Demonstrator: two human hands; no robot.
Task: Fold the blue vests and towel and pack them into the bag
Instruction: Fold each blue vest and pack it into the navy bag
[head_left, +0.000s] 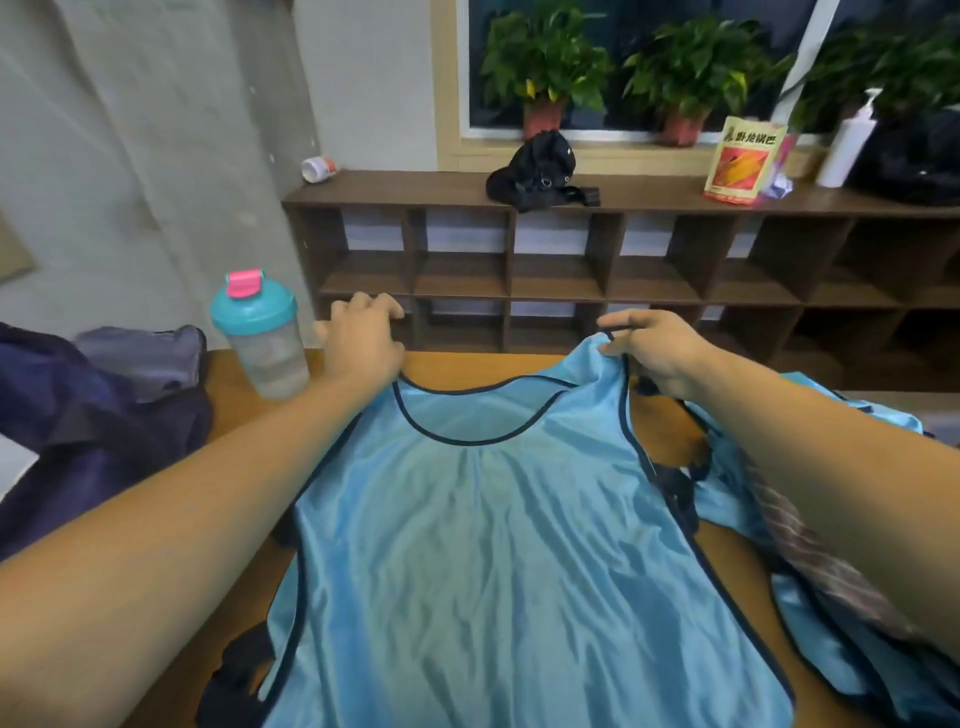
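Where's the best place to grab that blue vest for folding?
The vest lies flat on the table, so pinch its two narrow shoulder straps at the far end, fingers coming from above. The right hand pinches one.

A brown cubby shelf (571, 270) stands below a window (623, 62) lined with potted plants (545, 57).

Left hand (361, 340) and right hand (655, 354) outstretched (fingers curled).
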